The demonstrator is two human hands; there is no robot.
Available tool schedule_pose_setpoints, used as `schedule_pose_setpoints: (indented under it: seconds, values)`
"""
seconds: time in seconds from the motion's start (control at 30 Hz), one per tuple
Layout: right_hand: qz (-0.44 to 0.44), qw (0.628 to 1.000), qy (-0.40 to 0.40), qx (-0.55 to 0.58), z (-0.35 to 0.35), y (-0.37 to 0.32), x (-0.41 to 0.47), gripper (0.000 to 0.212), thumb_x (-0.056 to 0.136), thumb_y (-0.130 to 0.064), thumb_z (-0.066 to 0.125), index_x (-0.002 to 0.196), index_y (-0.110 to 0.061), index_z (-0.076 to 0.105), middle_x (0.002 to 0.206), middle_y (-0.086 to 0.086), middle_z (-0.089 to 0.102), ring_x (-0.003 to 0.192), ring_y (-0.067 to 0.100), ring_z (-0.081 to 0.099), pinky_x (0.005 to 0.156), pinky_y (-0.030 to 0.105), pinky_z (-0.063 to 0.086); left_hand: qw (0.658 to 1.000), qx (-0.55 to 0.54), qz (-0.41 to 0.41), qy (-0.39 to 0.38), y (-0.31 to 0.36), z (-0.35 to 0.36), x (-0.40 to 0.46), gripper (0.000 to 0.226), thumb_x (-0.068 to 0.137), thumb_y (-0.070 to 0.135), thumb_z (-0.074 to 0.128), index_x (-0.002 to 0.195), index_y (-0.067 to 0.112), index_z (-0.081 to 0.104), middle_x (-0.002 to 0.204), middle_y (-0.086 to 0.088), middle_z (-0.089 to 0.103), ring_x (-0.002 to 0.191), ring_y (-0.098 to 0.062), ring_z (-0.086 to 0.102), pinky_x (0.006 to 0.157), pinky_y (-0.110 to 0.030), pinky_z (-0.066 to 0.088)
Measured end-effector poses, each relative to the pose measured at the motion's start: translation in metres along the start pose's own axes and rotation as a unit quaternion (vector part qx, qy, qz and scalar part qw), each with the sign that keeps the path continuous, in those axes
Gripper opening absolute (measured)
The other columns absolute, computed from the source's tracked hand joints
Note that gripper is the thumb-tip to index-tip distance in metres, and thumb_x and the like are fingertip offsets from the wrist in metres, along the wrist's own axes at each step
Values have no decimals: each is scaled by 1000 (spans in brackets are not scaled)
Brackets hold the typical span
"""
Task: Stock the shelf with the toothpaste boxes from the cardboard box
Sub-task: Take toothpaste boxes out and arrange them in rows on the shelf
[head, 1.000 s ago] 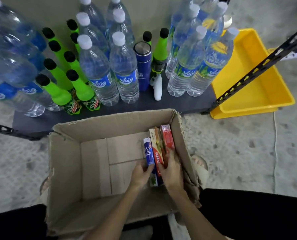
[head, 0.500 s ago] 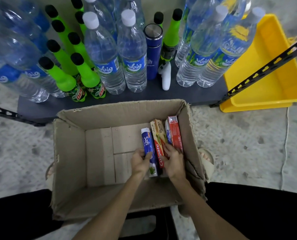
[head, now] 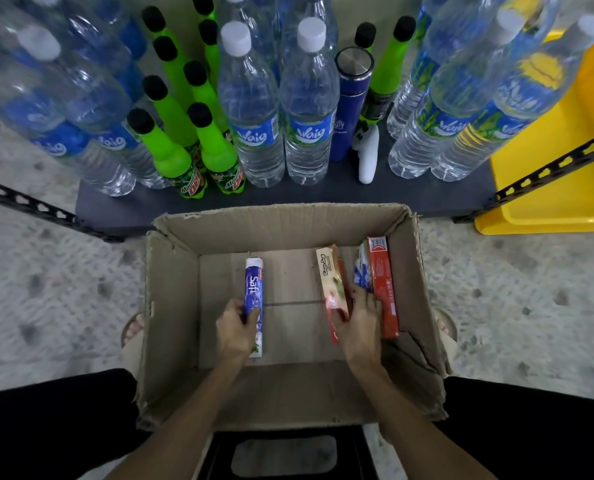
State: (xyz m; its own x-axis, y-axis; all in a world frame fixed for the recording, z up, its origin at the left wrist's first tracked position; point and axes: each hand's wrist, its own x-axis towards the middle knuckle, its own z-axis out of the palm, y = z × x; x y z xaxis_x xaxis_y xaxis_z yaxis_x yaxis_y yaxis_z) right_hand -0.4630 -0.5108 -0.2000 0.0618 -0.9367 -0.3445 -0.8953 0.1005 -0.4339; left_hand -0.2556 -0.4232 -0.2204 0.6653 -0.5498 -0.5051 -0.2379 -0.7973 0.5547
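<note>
Speckled grey concrete floor (head: pixel 517 299) fills 3 and 9 o'clock. At 12 o'clock, a beige wall (head: pixel 354 8) rises behind. A yellow plastic tray (head: pixel 565 188) rests on the floor at 2 o'clock. Lighting is dim and diffuse.

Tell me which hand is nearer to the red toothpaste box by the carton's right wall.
Right. The right hand lies against the red toothpaste box, gripping the neighbouring box. The left hand is across the carton, gripping the blue Safi box.
</note>
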Motion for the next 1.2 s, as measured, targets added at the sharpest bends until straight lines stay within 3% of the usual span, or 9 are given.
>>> schedule_pose_setpoints:
  seconds: [0.07,0.2,0.3,0.47,0.67,0.83,0.97,1.1,1.2]
  values:
    - [20,1000,-13,-18,4,2,5,71,84,-35,79,143,-10,47,136,14,56,131,31,50,111,48,43,1000,-19,1,-8,-1,4,-2,31,91,24,72,112,5,59,100,-4,68,84,-17,64,72,-29,48]
    - [20,997,-47,-57,18,6,2,82,82,-20,82,148,-18,34,133,13,60,125,31,58,100,49,53,999,-39,10,0,-3,10,-6,31,92,27,70,112,9,54,105,-5,69,92,-26,69,78,-39,56]
    - [14,996,-47,-68,21,7,0,89,79,-25,85,150,-16,33,138,13,58,128,30,56,103,49,52,998,-54,11,-5,-4,9,-9,35,92,30,69,116,15,49,115,-5,67,99,-24,68,82,-42,56]
    - [25,996,-54,-66,20,4,3,104,77,-42,84,156,-15,22,144,15,51,133,31,52,108,49,47,996,-81,-18,-35,-5,9,-13,41,92,38,67,121,19,46,122,0,63,106,-18,66,71,-22,51]
    - [39,999,-27,13,18,5,-2,99,75,-38,86,149,-21,23,137,14,54,128,32,53,105,48,48,995,-82,-21,-54,-13,14,-13,47,89,40,71,125,16,52,116,0,64,99,-13,66,66,-12,44]
    - [49,995,-8,87,9,1,-7,97,77,-37,84,152,-24,24,140,11,49,132,30,48,109,50,44,971,-193,-113,-80,-6,18,-5,37,86,20,77,116,11,59,111,-8,70,92,-18,70,69,-25,55]
    - [53,989,22,137,2,0,-14,88,79,-36,80,149,-28,27,139,9,48,130,28,47,109,55,43,957,-223,-145,-118,-1,15,-2,33,88,15,75,117,7,60,105,-13,71,83,-20,70,57,-23,54]
    - [49,983,42,169,-9,0,-14,83,79,-35,80,145,-31,31,131,10,53,121,31,50,105,53,44,970,-179,-122,-112,-3,15,-1,26,92,15,70,115,6,61,107,-17,71,88,-27,70,73,-37,58]
    - [31,980,49,189,-19,0,-17,78,80,-30,79,144,-27,35,128,10,53,117,30,50,103,46,40,975,-154,-130,-95,-10,12,-2,34,94,25,67,121,5,60,113,-18,70,95,-29,70,83,-48,60]
